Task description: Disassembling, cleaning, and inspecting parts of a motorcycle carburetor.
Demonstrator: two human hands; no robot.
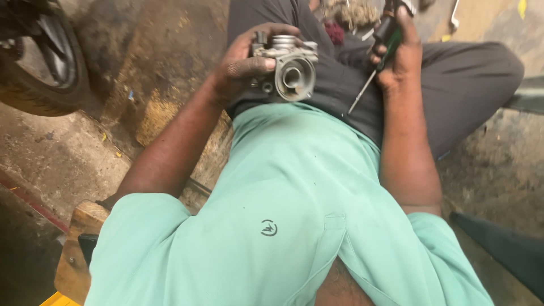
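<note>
left hand (241,71) clamped on grey metal carburettor (289,68) | right hand (399,54) gripping green-handled screwdriver (377,59) | hands apart

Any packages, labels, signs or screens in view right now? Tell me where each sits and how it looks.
No packages, signs or screens.
Shirt emblem: small dark round mark on the chest of the mint-green shirt, low centre of view.
Nothing label-like shows on the grey metal part in the left hand.

Stained concrete floor (68,153); tyre (42,62), wooden stool (76,255)
</note>
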